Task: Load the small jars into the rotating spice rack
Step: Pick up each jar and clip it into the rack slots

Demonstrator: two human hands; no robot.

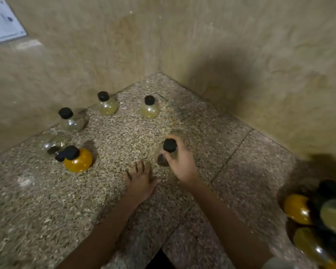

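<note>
Small round jars with black caps stand on a speckled granite counter. My right hand grips a clear jar with dark contents near the counter's middle, fingers around its neck just below the cap. My left hand rests flat on the stone just left of it, holding nothing. An orange jar stands at the left, with a clear jar behind it. Another clear jar and two pale yellow jars stand farther back. The spice rack at the lower right edge holds several jars.
Beige marble walls close the corner behind the counter. A white switch plate sits on the wall at upper left. A dark gap shows at the counter's front edge between my forearms.
</note>
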